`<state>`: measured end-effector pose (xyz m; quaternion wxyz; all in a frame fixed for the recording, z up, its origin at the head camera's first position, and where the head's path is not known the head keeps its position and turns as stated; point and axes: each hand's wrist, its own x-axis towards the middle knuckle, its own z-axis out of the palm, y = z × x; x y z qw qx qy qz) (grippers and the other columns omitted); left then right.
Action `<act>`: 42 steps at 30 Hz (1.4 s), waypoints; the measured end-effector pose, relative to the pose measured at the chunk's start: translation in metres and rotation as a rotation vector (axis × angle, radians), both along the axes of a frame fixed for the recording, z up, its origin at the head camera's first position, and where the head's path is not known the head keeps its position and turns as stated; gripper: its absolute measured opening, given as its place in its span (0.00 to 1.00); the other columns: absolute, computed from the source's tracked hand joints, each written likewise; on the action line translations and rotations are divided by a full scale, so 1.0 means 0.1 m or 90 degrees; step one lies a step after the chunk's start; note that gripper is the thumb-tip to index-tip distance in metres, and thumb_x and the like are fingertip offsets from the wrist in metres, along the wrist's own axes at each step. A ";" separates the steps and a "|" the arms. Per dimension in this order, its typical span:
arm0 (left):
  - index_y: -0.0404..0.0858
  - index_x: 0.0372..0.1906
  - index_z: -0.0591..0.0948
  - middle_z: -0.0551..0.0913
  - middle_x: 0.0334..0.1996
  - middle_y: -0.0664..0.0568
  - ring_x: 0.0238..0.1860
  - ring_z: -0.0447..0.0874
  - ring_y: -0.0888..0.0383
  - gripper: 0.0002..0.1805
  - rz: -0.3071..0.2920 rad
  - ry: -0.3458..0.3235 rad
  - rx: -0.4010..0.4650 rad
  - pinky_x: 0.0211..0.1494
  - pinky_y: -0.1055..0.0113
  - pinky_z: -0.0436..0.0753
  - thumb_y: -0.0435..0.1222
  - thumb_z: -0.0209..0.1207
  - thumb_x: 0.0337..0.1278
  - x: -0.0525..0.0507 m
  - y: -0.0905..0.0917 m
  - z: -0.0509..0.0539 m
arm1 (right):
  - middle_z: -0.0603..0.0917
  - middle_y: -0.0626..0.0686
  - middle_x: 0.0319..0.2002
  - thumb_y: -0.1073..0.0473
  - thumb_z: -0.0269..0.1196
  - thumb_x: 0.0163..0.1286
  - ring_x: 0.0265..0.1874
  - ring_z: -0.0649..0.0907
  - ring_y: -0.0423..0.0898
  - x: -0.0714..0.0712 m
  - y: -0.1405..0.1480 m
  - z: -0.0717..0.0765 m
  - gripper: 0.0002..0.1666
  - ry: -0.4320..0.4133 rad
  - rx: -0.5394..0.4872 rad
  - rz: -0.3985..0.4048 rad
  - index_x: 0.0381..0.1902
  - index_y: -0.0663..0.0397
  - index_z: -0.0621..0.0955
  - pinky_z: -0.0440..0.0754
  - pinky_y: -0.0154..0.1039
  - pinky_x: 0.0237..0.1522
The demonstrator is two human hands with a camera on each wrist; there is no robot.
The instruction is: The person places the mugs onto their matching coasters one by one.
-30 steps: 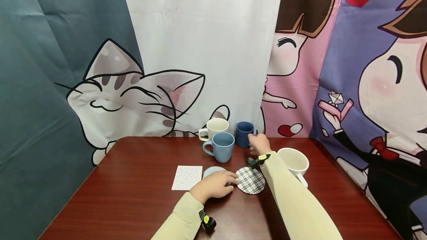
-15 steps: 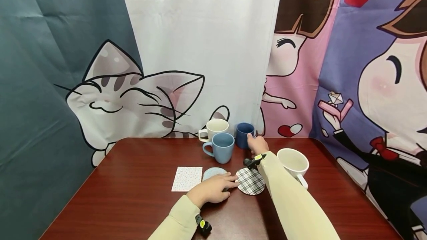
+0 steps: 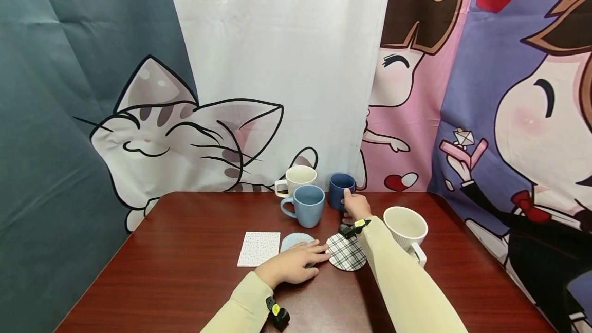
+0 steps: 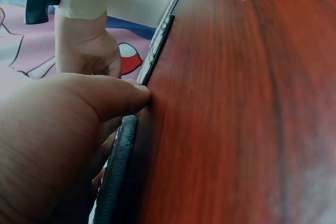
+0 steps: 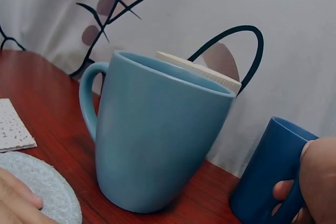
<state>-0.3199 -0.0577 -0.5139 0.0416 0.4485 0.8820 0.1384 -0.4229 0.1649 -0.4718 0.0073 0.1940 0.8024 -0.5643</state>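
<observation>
My right hand (image 3: pixel 356 206) grips the handle of a dark blue mug (image 3: pixel 340 191) at the back of the table; in the right wrist view fingers (image 5: pixel 283 190) show through the handle of this upright mug (image 5: pixel 262 169). My left hand (image 3: pixel 293 263) lies with its fingers extended over a light blue round coaster (image 3: pixel 296 239), partly hiding it. Its fingertips reach the left edge of a plaid round coaster (image 3: pixel 346 253). The left thumb (image 4: pixel 118 95) rests by the table surface in the left wrist view.
A light blue mug (image 3: pixel 309 205) stands left of the dark blue one, with a white mug (image 3: pixel 300 176) behind it. A wide white cup (image 3: pixel 405 225) stands right of my right forearm. A square speckled coaster (image 3: pixel 260 248) lies left. Printed curtain (image 3: pixel 277 66) backs the table.
The dark blue mug has shifted slightly right and toward me, with my right hand on its handle. My left hand has slid slightly left, still over the coasters.
</observation>
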 end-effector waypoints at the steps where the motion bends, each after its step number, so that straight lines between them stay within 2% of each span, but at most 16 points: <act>1: 0.50 0.72 0.74 0.67 0.75 0.56 0.77 0.58 0.52 0.27 0.000 -0.003 0.002 0.78 0.53 0.59 0.40 0.56 0.70 0.00 0.00 0.00 | 0.74 0.62 0.43 0.39 0.44 0.81 0.31 0.78 0.53 -0.01 0.00 -0.01 0.33 -0.001 -0.012 -0.002 0.46 0.62 0.81 0.87 0.42 0.25; 6: 0.50 0.72 0.74 0.67 0.75 0.56 0.78 0.57 0.52 0.27 0.006 -0.018 0.009 0.78 0.52 0.58 0.40 0.56 0.69 0.01 -0.01 0.01 | 0.73 0.57 0.32 0.41 0.44 0.82 0.22 0.75 0.47 -0.02 -0.01 -0.04 0.32 0.005 -0.077 0.014 0.39 0.63 0.79 0.83 0.38 0.21; 11: 0.50 0.72 0.75 0.67 0.75 0.57 0.78 0.57 0.52 0.27 0.008 -0.029 0.017 0.78 0.52 0.57 0.40 0.57 0.69 0.00 -0.01 0.00 | 0.81 0.52 0.28 0.45 0.40 0.84 0.19 0.82 0.43 -0.01 -0.01 -0.01 0.31 0.003 -0.178 0.046 0.46 0.68 0.78 0.85 0.39 0.24; 16: 0.50 0.72 0.74 0.67 0.75 0.57 0.78 0.57 0.52 0.27 0.002 -0.030 0.020 0.78 0.51 0.57 0.40 0.57 0.69 -0.01 -0.01 -0.02 | 0.83 0.53 0.32 0.46 0.37 0.85 0.23 0.85 0.43 -0.02 0.01 0.02 0.32 -0.006 -0.227 0.065 0.54 0.70 0.75 0.87 0.39 0.28; 24: 0.50 0.72 0.74 0.67 0.75 0.57 0.78 0.57 0.52 0.27 0.006 -0.035 0.018 0.78 0.51 0.56 0.40 0.56 0.69 0.00 -0.01 0.00 | 0.83 0.55 0.33 0.49 0.38 0.86 0.24 0.86 0.44 -0.04 0.01 0.03 0.31 0.001 -0.287 0.074 0.61 0.74 0.72 0.88 0.40 0.31; 27: 0.49 0.72 0.74 0.67 0.75 0.56 0.78 0.57 0.51 0.27 0.003 -0.037 0.018 0.78 0.50 0.57 0.39 0.56 0.69 0.00 -0.01 0.02 | 0.85 0.62 0.42 0.49 0.38 0.86 0.25 0.87 0.44 -0.04 0.01 0.03 0.32 0.001 -0.307 0.077 0.63 0.74 0.70 0.88 0.40 0.32; 31: 0.48 0.72 0.74 0.66 0.75 0.56 0.78 0.57 0.51 0.27 0.001 -0.037 0.018 0.78 0.50 0.57 0.39 0.56 0.70 0.00 -0.02 0.05 | 0.83 0.68 0.54 0.50 0.38 0.86 0.29 0.88 0.45 -0.03 0.01 0.03 0.32 0.009 -0.321 0.090 0.66 0.75 0.68 0.88 0.41 0.35; 40: 0.48 0.72 0.74 0.66 0.75 0.56 0.78 0.57 0.51 0.26 -0.003 -0.043 0.022 0.78 0.49 0.57 0.39 0.55 0.71 0.01 -0.03 0.05 | 0.79 0.72 0.58 0.50 0.41 0.85 0.34 0.89 0.50 -0.02 0.02 -0.03 0.32 0.033 -0.333 0.085 0.68 0.75 0.67 0.87 0.46 0.44; 42: 0.48 0.72 0.74 0.67 0.75 0.56 0.78 0.57 0.51 0.26 -0.001 -0.040 0.021 0.78 0.50 0.57 0.39 0.56 0.70 0.01 -0.03 0.05 | 0.82 0.72 0.54 0.50 0.41 0.85 0.34 0.89 0.50 -0.02 0.02 -0.04 0.32 0.042 -0.340 0.077 0.67 0.76 0.68 0.88 0.46 0.43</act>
